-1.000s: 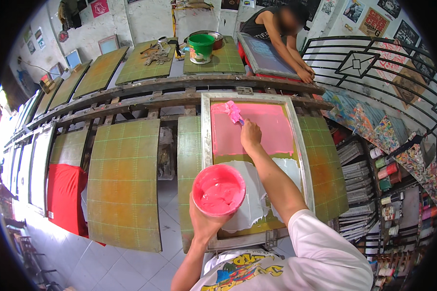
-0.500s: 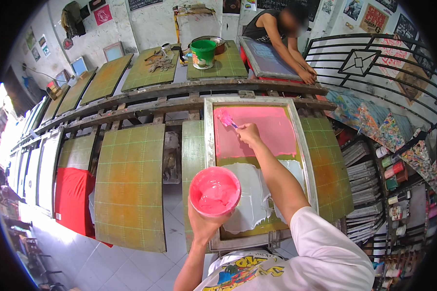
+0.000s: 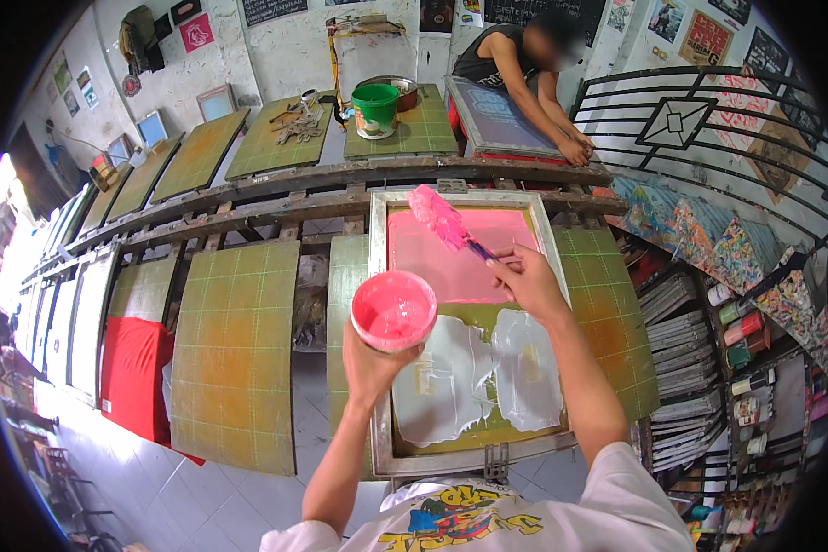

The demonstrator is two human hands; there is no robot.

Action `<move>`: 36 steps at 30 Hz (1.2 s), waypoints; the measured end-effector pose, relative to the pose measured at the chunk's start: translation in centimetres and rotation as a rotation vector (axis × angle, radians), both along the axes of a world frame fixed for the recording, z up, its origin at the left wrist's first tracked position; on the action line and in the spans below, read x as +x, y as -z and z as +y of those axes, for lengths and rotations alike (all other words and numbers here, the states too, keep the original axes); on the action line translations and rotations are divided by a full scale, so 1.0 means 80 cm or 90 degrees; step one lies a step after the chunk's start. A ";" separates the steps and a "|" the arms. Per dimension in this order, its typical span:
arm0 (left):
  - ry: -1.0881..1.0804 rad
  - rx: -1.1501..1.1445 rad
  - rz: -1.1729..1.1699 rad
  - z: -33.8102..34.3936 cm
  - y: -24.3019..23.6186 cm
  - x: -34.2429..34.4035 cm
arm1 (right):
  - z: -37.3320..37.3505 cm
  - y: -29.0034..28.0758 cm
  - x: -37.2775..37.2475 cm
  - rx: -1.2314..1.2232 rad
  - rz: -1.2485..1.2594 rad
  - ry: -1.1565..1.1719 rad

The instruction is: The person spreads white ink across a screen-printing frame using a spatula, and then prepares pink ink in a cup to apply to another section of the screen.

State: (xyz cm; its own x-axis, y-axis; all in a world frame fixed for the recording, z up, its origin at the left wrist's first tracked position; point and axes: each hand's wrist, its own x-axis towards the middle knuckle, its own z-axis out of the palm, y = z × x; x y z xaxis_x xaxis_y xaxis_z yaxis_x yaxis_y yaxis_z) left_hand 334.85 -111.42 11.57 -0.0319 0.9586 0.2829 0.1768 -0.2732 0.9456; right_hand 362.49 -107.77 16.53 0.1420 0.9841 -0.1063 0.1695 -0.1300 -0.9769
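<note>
My left hand (image 3: 368, 370) holds up a round tub (image 3: 388, 346) of pink ink, fingers wrapped round its side. In my right hand (image 3: 529, 283) is the dark handle of a spatula (image 3: 440, 221), its blade thickly coated in pink. The spatula is raised, its blade pointing up and left above the far end of a framed printing screen (image 3: 545, 232). A pink rectangular area (image 3: 409, 253) covers the far part of the screen. Two pale grey patches (image 3: 529, 368) lie on the near part. The tub is over the screen's left side.
Green gridded boards (image 3: 235, 359) stand in rows either side of a long metal rail (image 3: 276, 179). A green bucket (image 3: 375, 112) sits on a far board. Across the rail, a person (image 3: 515, 74) leans over another screen (image 3: 506, 115). Red cloth (image 3: 136, 377) covers a board at left.
My right hand has lifted the spatula off the pink area and drawn it nearer. The tub has risen slightly and shifted left. My right forearm has moved right, uncovering more of the grey patches.
</note>
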 end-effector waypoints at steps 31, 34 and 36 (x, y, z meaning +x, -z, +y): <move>-0.026 -0.051 0.074 0.006 0.011 0.057 | -0.185 -0.068 0.093 0.519 -0.868 -0.068; -0.009 -0.025 0.057 0.004 0.018 0.056 | -0.182 -0.048 0.091 0.445 -0.707 0.005; -0.012 -0.033 0.095 -0.005 0.019 0.059 | -0.181 -0.029 0.067 0.318 -0.522 0.036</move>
